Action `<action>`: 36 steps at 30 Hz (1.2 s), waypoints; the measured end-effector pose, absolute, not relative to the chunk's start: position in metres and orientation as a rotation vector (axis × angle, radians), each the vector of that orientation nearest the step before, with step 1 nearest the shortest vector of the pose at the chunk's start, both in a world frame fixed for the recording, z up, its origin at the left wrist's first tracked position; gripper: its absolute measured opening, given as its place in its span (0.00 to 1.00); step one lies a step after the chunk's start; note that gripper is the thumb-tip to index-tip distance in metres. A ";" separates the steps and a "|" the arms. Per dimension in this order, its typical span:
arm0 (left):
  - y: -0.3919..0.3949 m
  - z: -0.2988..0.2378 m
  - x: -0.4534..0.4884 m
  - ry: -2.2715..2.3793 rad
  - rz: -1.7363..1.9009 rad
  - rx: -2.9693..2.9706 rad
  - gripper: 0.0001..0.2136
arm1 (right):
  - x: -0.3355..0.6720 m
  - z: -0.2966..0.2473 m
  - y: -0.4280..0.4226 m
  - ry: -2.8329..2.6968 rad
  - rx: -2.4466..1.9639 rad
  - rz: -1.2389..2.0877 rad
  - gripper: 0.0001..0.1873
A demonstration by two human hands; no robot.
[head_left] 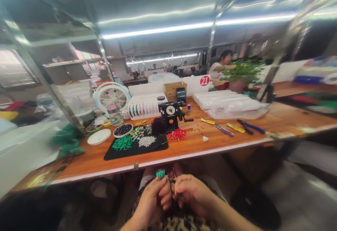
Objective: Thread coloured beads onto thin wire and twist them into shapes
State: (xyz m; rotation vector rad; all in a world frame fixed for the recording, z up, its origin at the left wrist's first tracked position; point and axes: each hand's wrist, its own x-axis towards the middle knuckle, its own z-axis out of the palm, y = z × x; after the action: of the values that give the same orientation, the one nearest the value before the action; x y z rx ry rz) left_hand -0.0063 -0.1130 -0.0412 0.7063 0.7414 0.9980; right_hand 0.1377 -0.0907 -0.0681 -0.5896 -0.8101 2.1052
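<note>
My left hand (pixel 157 193) is closed around a small bunch of green tube-like pieces (pixel 160 173), whose tips stick up above the thumb. Right beside it, my right hand (pixel 191 190) is closed too, with its fingertips pinched together; what they hold, if anything, is hidden. Both hands are over my lap, in front of the table edge. On the table a black mat (pixel 137 150) bears a pile of similar green pieces (pixel 123 142), silvery beads (pixel 147 140) and multicoloured beads (pixel 137 132). Red pieces (pixel 177 133) lie in a heap to the right of the mat.
A black hand-cranked device with a dial (pixel 171 113) stands behind the mat. Pliers (pixel 244 126), yellow-handled tools (pixel 235 128) and plastic-wrapped bundles (pixel 231 103) lie to the right. A dish of dark beads (pixel 123 130), a white lid (pixel 99 137) and a fan (pixel 112 97) are left.
</note>
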 end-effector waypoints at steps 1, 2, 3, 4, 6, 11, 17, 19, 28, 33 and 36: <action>-0.113 -0.041 -0.006 0.741 1.000 0.702 0.20 | 0.138 -0.068 -0.091 -0.807 -0.590 2.105 0.04; -0.113 -0.042 -0.006 0.740 1.000 0.698 0.20 | 0.138 -0.068 -0.091 -0.806 -0.590 2.105 0.04; -0.113 -0.042 -0.006 0.737 1.001 0.692 0.20 | 0.137 -0.067 -0.092 -0.807 -0.592 2.103 0.04; -0.113 -0.042 -0.007 0.733 1.001 0.687 0.20 | 0.137 -0.067 -0.092 -0.807 -0.598 2.100 0.04; -0.112 -0.043 -0.007 0.727 0.992 0.675 0.21 | 0.137 -0.066 -0.093 -0.809 -0.613 2.102 0.05; -0.113 -0.041 -0.006 0.745 0.988 0.639 0.21 | 0.138 -0.068 -0.093 -0.812 -0.616 2.108 0.06; -0.116 -0.039 -0.002 0.952 1.054 0.709 0.20 | 0.137 -0.061 -0.095 -0.938 -0.785 1.927 0.16; -0.116 -0.039 -0.003 1.050 1.072 0.743 0.20 | 0.136 -0.058 -0.097 -1.064 -0.879 1.787 0.19; -0.117 -0.026 -0.001 1.100 1.060 0.754 0.17 | 0.140 -0.055 -0.103 -1.348 -1.028 1.475 0.11; -0.115 -0.028 -0.004 1.267 1.068 0.955 0.15 | 0.141 -0.053 -0.104 -1.466 -1.069 1.340 0.08; -0.115 -0.023 -0.008 1.422 0.990 1.246 0.12 | 0.147 -0.053 -0.103 -1.613 -1.054 1.136 0.12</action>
State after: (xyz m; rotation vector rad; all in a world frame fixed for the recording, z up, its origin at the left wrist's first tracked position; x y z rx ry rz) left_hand -0.0077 -0.1149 -0.0233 1.2457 1.4219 0.9897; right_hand 0.1475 -0.1028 -0.0532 -1.0538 -1.6128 1.1357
